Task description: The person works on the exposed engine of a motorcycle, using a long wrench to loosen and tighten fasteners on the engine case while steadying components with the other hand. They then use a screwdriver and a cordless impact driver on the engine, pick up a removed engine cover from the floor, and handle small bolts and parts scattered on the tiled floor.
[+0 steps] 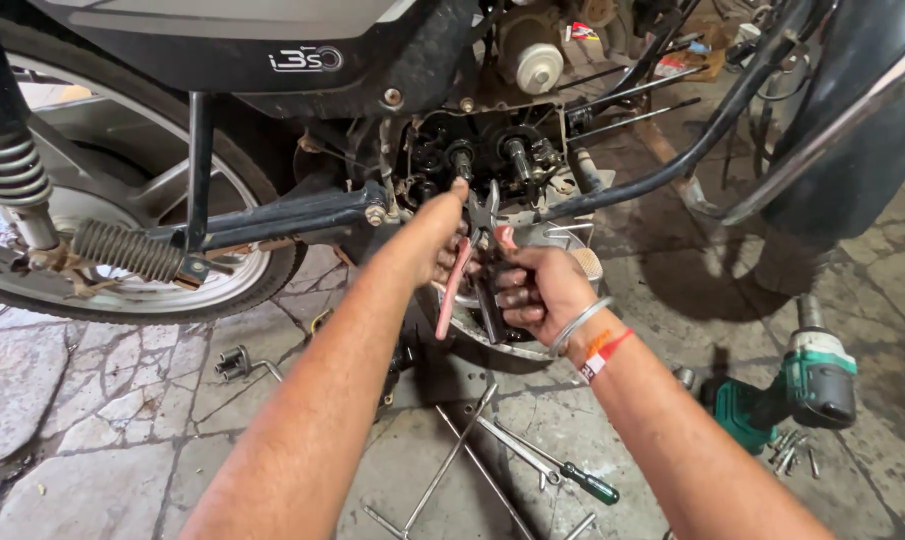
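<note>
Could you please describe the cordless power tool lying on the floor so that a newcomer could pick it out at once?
Start at the motorcycle's open engine, then look down to the stone floor on the right, past the right hand. The power tool lies there beside loose bits; its chunky green-and-black body sets it apart from the thin metal wrenches.

A motorcycle repair workshop — an opened motorcycle engine (492, 160), scattered wrenches (452, 460) and an impact driver (787, 395) (green) on a stained stone floor (102, 440).

Cracked, grimy stone-slab floor (102, 420) in daylight, stained dark with oil.
</note>
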